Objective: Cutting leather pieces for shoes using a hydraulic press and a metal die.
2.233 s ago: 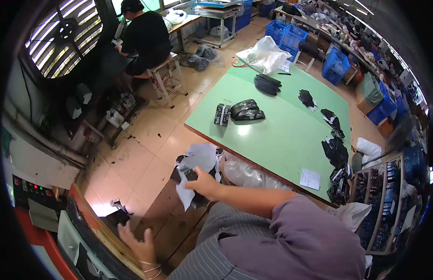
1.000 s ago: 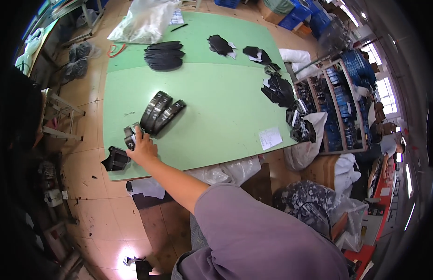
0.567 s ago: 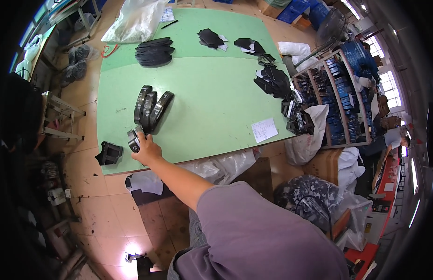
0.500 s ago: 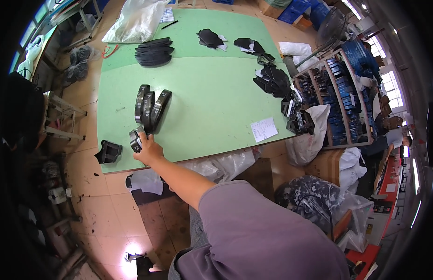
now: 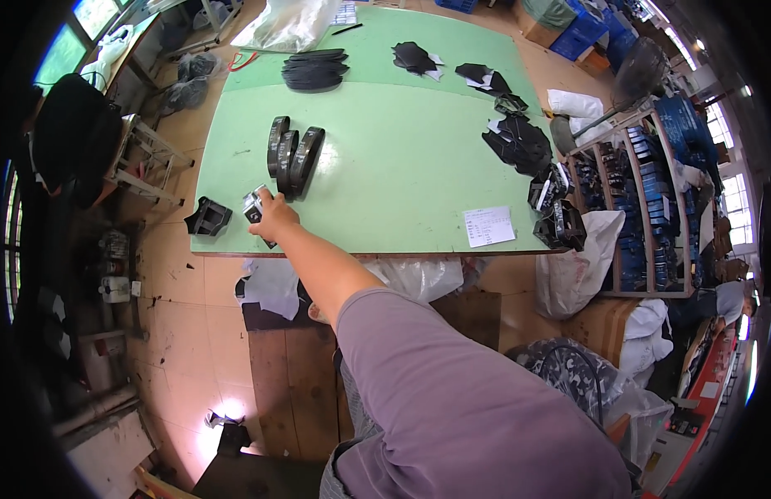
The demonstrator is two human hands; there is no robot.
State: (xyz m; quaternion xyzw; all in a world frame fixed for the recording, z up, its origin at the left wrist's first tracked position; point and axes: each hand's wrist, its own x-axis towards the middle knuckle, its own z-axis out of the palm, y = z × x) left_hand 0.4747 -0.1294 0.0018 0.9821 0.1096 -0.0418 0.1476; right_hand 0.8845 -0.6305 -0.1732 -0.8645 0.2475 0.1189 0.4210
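My right hand (image 5: 277, 218) reaches over the near left part of the green tabletop (image 5: 385, 175). Its fingers are closed round a small metal cutting die (image 5: 253, 205) with a shiny face; part of it is hidden behind the fingers. Just beyond stand three long, dark loop-shaped dies (image 5: 290, 162), close together. Left of my hand, near the table corner, lies a black angular die (image 5: 209, 217). My left hand is out of view.
Toward the far edge lie a stack of black strips (image 5: 315, 70) and a plastic bag (image 5: 290, 25). Black cut pieces (image 5: 518, 144) and more dies (image 5: 560, 223) line the right side, near a written paper (image 5: 488, 226). A rack of blue dies (image 5: 647, 200) stands beyond.
The view has shifted, so the table sits higher and farther right in it. My right hand stays on the small die, which shows at a slightly different angle.
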